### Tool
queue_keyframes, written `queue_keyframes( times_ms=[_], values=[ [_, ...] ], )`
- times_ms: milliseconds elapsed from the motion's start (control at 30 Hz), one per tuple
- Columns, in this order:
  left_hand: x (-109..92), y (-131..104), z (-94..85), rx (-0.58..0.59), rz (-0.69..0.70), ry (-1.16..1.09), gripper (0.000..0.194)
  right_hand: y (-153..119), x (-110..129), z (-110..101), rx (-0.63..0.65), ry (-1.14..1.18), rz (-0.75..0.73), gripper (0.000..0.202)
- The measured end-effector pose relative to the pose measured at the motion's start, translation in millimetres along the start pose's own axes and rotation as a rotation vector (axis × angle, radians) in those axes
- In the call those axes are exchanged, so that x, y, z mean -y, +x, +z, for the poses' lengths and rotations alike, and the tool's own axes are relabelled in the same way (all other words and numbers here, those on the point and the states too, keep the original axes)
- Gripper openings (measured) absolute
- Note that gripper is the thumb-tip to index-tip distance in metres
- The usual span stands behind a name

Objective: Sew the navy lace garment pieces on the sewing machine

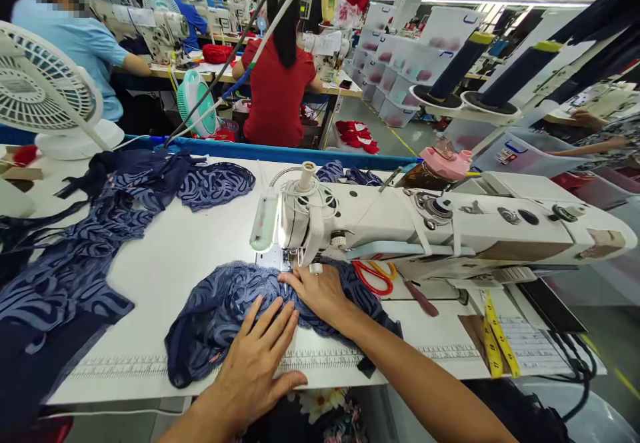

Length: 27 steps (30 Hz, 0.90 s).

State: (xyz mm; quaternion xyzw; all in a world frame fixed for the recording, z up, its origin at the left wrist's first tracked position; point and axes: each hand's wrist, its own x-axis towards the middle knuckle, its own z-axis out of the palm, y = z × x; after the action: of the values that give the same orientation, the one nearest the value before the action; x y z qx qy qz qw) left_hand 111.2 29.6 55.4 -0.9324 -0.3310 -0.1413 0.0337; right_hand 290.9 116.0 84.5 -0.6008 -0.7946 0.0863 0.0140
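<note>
A navy lace garment piece (220,316) with a wavy pattern lies bunched on the white sewing table, its upper edge under the presser foot (286,260) of a sewing machine (380,216). My left hand (263,346) rests flat on the lace, fingers spread and thumb apart, left of the needle. Close beside the needle, my right hand (320,293) holds the lace, thumb pointing left; its other fingertips are partly hidden under the machine head. More navy fabric spreads out to the right, beneath my right wrist.
More navy lace pieces (115,203) lie at the left. Red-handled scissors (373,278) and a brown-handled tool (423,298) sit under the machine arm. A yellow tape measure (493,336) lies at right. A white fan (45,83) stands at left; people sew ahead.
</note>
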Motion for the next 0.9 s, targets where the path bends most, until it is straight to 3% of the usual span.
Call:
queue_keyframes(
  times_ms=[500, 600, 700, 833, 900],
  values=[
    [-9.0, 0.9, -7.4, -0.036, -0.105, -0.035, 0.066, 0.1, -5.1, -2.0, -0.04, 0.076, -0.025, 0.037],
    [-8.5, 5.0, -11.7, -0.045, -0.114, -0.046, 0.066, -7.2, -11.3, -4.2, -0.079, 0.123, -0.096, 0.026],
    [-2.0, 14.3, -13.6, -0.129, -0.104, -0.083, 0.052, -21.7, -17.3, -3.3, -0.138, 0.165, -0.194, 0.012],
    [13.0, 26.1, -5.1, -0.212, -0.093, -0.043, 0.032, -37.9, -23.5, 3.7, -0.248, 0.236, -0.502, 0.024],
    [18.4, 27.2, 1.9, -0.179, -0.118, -0.002, 0.03, -41.3, -26.6, 5.9, -0.276, 0.205, -0.538, 0.021]
  ],
)
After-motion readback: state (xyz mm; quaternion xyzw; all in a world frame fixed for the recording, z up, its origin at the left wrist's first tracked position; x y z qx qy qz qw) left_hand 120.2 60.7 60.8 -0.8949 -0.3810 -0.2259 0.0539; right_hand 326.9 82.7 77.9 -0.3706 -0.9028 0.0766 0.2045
